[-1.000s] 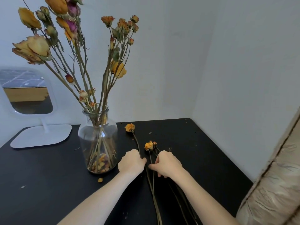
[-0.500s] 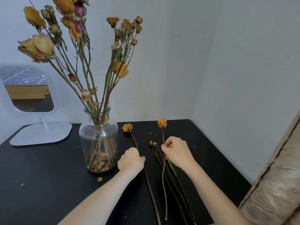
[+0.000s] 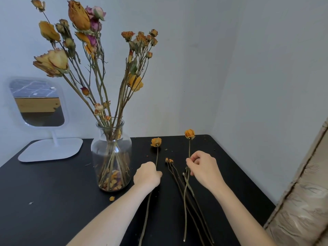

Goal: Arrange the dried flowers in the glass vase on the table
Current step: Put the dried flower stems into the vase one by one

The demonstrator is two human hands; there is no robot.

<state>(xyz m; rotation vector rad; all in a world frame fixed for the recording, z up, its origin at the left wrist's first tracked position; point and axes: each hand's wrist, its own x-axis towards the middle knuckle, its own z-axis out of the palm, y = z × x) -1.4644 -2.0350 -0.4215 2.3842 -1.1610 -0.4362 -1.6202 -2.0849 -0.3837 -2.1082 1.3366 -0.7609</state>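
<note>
1. The right grip (image 3: 204, 167) has come up off the worktop (image 3: 53, 201) with one orange rose (image 3: 190, 134). Thumb and fingertips pinch its stem just below the middle. A second ago this hand lay low beside the other, among the loose stems.
2. The rose head, which lay flat near the hands, now stands high and upright towards the worktop's far edge. The stem hangs down in front of the wrist. I cannot tell whether its lower end has left the worktop.
3. The left grip (image 3: 147, 175) has not shifted. It stays a curled fist closed over the stem of a second rose (image 3: 156, 142), which lies flat just right of the glass vase (image 3: 111, 155).
4. A small-budded sprig (image 3: 169, 160) and several bare stems are left lying between the two hands.
5. The vase stands to the left of both hands, already holding many stems. My reading is that one flower is now singled out, and the next step is to carry it left and feed its stem end into the vase neck.
</note>
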